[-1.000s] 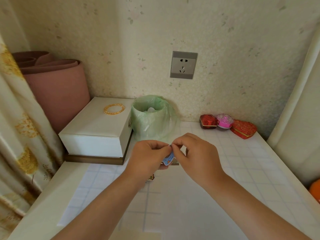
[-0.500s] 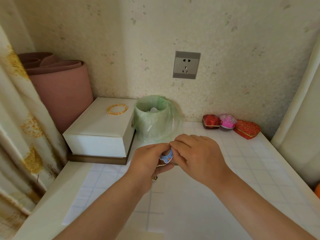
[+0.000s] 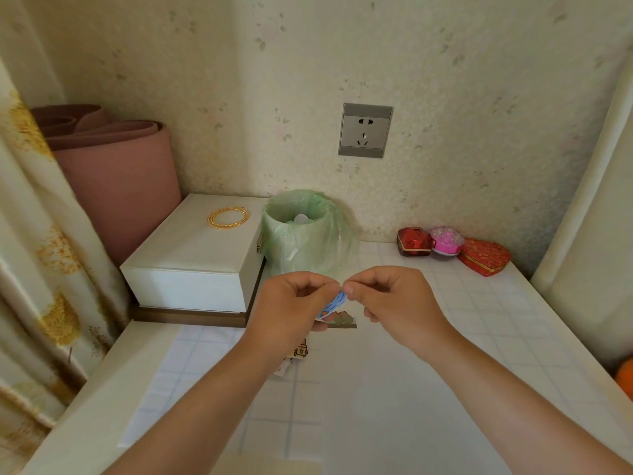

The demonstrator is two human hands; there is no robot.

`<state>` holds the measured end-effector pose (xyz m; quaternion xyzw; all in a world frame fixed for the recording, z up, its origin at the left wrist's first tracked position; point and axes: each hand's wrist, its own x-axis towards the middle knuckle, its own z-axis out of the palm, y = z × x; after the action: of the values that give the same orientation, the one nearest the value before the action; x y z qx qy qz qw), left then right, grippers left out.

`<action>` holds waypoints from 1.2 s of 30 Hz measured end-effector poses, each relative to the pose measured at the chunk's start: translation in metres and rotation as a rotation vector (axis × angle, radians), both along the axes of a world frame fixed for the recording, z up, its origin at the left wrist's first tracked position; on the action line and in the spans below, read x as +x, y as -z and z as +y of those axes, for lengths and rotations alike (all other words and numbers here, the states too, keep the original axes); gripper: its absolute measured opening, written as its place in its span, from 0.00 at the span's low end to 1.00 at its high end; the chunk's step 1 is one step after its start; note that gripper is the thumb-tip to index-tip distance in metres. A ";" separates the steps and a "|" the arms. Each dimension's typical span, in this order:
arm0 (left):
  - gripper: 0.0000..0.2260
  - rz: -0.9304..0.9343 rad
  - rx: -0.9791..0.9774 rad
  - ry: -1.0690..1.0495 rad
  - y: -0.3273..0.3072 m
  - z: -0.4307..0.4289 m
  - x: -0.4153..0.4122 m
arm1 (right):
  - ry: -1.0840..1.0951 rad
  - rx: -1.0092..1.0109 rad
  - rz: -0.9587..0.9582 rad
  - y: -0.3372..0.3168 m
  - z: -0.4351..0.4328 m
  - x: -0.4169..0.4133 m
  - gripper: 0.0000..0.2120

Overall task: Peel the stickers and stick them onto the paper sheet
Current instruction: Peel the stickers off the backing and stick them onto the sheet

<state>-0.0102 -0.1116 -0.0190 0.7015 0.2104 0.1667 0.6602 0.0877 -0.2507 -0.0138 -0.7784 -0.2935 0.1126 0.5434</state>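
We face a wall (image 3: 445, 80) papered in pale cream with faint leaf sprigs, a grey socket (image 3: 365, 130) set in it. A cream desk (image 3: 102, 389) runs beneath us to that wall. A floral curtain (image 3: 41, 269) hangs at our left, a plain cream curtain (image 3: 589, 234) at our right. A rolled pink mat (image 3: 116, 186) stands in the left corner, just beside a white box (image 3: 195, 255). The light is soft and warm

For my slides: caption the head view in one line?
Left hand and right hand pinch a blue sticker above the paper sheet.
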 end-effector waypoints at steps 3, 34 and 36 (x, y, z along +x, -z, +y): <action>0.01 -0.026 0.036 -0.002 0.001 0.001 0.002 | -0.087 -0.032 0.091 -0.002 -0.005 0.000 0.04; 0.03 0.024 0.212 0.137 -0.005 0.017 -0.002 | -0.135 -0.149 0.101 -0.004 -0.003 -0.009 0.07; 0.03 0.023 0.200 0.141 -0.006 0.016 -0.003 | -0.128 -0.167 0.031 -0.002 -0.002 -0.010 0.08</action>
<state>-0.0128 -0.0956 -0.0135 0.7789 0.1502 0.1320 0.5944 0.0775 -0.2527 -0.0118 -0.7988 -0.3237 0.1831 0.4729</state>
